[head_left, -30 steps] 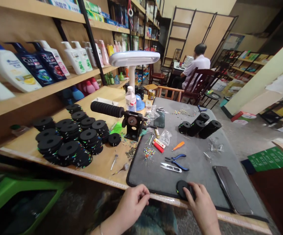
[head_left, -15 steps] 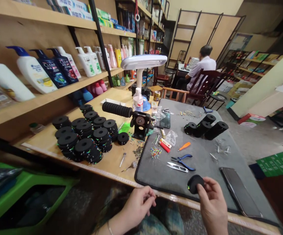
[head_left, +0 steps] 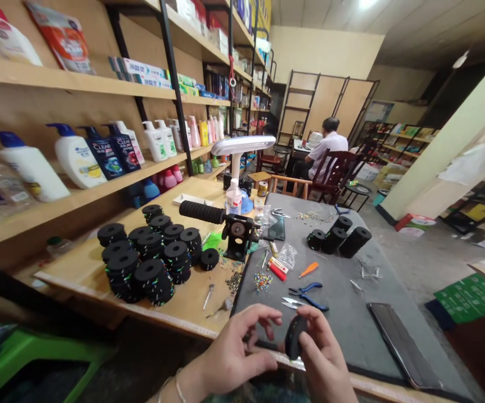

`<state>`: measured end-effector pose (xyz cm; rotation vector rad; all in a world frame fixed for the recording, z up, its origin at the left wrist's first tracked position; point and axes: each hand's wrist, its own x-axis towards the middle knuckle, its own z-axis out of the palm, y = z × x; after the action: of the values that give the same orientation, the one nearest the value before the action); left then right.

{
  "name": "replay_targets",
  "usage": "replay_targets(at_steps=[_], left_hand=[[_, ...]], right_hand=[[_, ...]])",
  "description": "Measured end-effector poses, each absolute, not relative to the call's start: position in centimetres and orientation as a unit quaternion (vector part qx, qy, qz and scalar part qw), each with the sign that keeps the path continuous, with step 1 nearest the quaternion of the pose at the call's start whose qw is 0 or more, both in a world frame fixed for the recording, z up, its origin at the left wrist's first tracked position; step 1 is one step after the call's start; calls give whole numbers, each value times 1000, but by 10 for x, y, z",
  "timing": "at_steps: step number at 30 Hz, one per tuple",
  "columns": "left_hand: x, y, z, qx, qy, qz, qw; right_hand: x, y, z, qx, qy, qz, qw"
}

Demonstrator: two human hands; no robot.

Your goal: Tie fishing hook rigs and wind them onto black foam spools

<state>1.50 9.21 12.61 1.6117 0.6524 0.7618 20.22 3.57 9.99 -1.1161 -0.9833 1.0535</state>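
Note:
A black foam spool (head_left: 294,337) is pinched on its edge between the thumb and fingers of my right hand (head_left: 322,350), above the table's front edge. Close to its left side is my left hand (head_left: 242,347), fingers apart and curved, holding nothing. Just beyond the hands lie thread snips (head_left: 292,302), partly covered by my right hand, and blue-handled pliers (head_left: 309,294). Small coloured pins or beads (head_left: 262,281) are heaped left of them. Stacks of similar black spools (head_left: 152,272) crowd the left of the table.
A black winding device (head_left: 238,229) stands mid-table, with a bottle (head_left: 233,197) and white lamp (head_left: 243,144) behind it. More black rolls (head_left: 334,240) stand on the grey mat (head_left: 343,291). A phone (head_left: 400,344) lies right. Another person (head_left: 329,145) sits in the background.
My right hand has moved left with the spool, which now stands more on edge. My left hand has come up toward it with its fingers opened. The view has tilted up.

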Motion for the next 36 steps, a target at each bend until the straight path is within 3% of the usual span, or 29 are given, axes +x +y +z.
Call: replay_targets(at_steps=[5, 12, 17, 23, 28, 36], left_hand=[[37, 103, 142, 748, 207, 330, 537], [52, 104, 135, 718, 235, 388, 529], [54, 115, 127, 616, 259, 425, 610], [49, 135, 120, 644, 284, 392, 592], [47, 141, 121, 682, 300, 323, 583], [51, 145, 115, 671, 310, 241, 628]], right_hand=[[191, 42, 112, -405, -331, 562, 641], [193, 45, 109, -408, -272, 556, 671], [187, 40, 87, -443, -381, 571, 577], [195, 30, 95, -544, -590, 361, 475], [208, 30, 119, -543, -708, 164, 421], [217, 40, 139, -570, -736, 106, 350]])
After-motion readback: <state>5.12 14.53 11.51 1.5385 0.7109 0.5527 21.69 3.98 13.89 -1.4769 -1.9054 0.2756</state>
